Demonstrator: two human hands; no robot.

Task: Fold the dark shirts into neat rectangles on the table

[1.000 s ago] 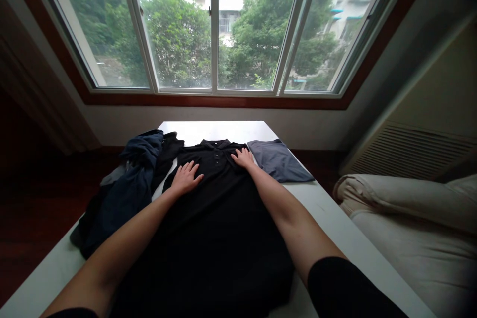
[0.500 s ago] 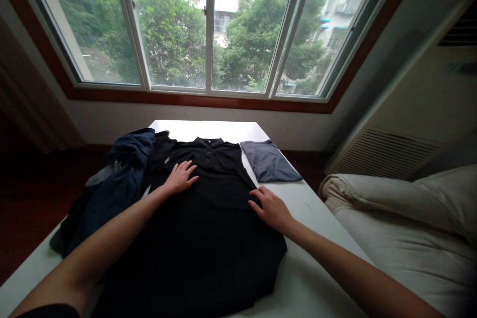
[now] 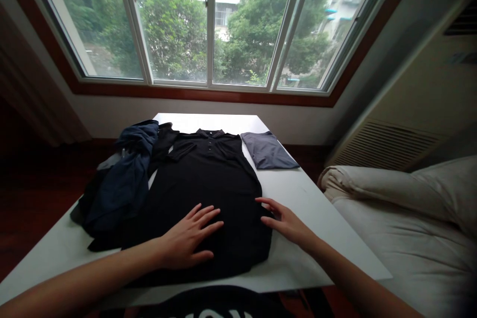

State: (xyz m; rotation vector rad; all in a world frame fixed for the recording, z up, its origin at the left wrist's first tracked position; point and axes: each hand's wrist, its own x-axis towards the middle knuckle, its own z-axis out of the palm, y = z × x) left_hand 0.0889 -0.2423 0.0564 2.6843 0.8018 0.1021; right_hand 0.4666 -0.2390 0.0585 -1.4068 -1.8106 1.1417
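Head view. Black polo shirt (image 3: 208,184) lies spread on the table (image 3: 316,189), under the left grip (image 3: 190,238) and reaching leftward from the right grip (image 3: 283,219). Left grip: palm down over the lower body, fingers splayed, clamped on nothing. Right grip: thumb and forefinger apart at the shirt's side edge; contact with cloth, cannot tell.

Progress, as judged: shirt laid out and fairly smooth; sleeves seem turned inward near the shoulders, dark cloth making it hard to confirm. Body at full length, no fold across it yet. Beyond the right grip, grey garment (image 3: 269,151) lies flat and neatly folded, apparently done. Beyond and left of the left grip, heaped clothes (image 3: 122,186) look undone.

Orientation: front up, buttons (image 3: 209,145) showing. Collar (image 3: 210,133) points away from both grips, toward the window (image 3: 238,25). Long axis runs from there to the hem, nearer the person than the left grip.
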